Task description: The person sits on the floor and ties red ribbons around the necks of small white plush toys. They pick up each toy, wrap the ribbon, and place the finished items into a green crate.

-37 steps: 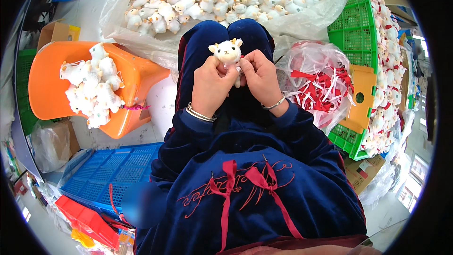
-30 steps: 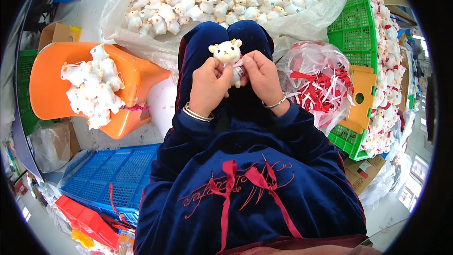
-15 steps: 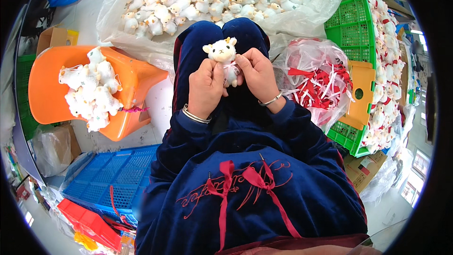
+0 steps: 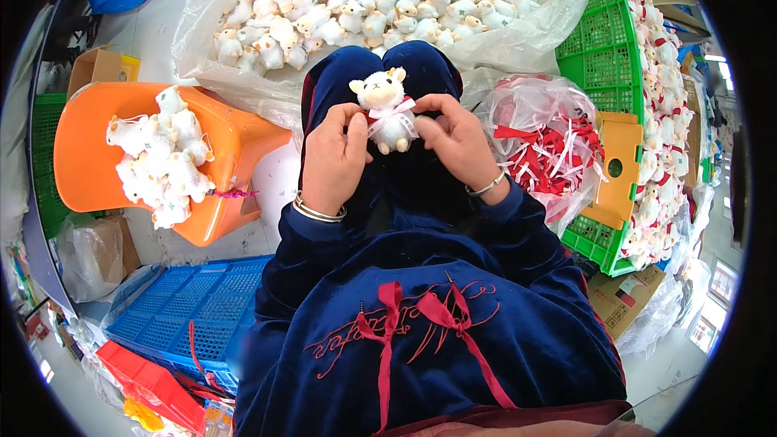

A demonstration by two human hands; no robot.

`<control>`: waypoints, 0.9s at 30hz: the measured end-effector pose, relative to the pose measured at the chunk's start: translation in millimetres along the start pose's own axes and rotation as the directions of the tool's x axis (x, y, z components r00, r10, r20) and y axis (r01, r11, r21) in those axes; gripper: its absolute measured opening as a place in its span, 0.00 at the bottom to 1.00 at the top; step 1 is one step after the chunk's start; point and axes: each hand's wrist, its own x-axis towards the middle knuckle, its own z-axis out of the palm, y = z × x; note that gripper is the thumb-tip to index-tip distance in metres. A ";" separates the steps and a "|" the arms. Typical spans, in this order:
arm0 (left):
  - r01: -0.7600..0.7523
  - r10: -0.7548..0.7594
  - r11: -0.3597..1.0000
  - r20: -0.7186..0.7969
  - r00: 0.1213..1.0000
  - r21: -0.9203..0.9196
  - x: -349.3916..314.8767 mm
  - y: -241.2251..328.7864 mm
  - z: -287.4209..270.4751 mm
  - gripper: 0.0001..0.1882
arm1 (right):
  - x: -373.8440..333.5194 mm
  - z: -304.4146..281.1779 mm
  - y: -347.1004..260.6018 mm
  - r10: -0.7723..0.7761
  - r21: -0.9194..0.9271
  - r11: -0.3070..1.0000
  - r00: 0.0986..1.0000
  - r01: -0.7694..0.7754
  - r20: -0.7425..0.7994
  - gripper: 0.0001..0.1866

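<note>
- The left hand (image 4: 332, 158) curls at one side of a small plush toy (image 4: 395, 129), pinching it between thumb and fingers.
- The right hand (image 4: 460, 142) is at the toy's other side, thumb and forefinger bent toward it; whether they pinch the toy's body or only the ribbon's end is hard to tell at this size.
- The toy, white and fluffy with ears and small yellowish horns, is between the hands above the person's lap, head toward the knees and face up.
- A pale ribbon (image 4: 392, 114) crosses its chest, with red showing at the neck.
- Silvery bracelets circle both wrists, just beside the dark blue velvet sleeves.
- Beyond the knees, a large heap of similar white toys (image 4: 368, 12) lies on a clear plastic sheet (image 4: 194, 53).
- To the left, an orange chair (image 4: 81, 146) carries a smaller pile of toys (image 4: 162, 158).
- To the right, a clear bag (image 4: 522, 97) holds red and white ribbons (image 4: 550, 150), near a green crate (image 4: 597, 40).
- Many more toys with red at the neck (image 4: 657, 125) sit beyond that crate.
- At the lower left, a blue crate (image 4: 194, 303) sits near a red bin (image 4: 150, 380).
</note>
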 end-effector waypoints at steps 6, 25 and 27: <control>-0.132 0.129 0.983 0.035 0.991 0.126 5.2 3.4 12.2 0.24 | -0.5 12.0 -3.7 -0.035 -0.073 0.997 0.999 0.036 0.024 0.41; 0.068 -0.033 0.807 0.070 0.997 -0.586 -7.8 9.1 45.2 0.12 | -11.5 -21.8 -9.6 -0.327 0.031 0.943 0.942 0.330 -0.077 0.40; 0.019 -0.012 0.857 0.017 1.000 -0.516 -0.8 4.2 52.0 0.09 | -6.7 -27.0 -21.8 -0.466 -0.205 0.875 0.878 0.438 -0.114 0.35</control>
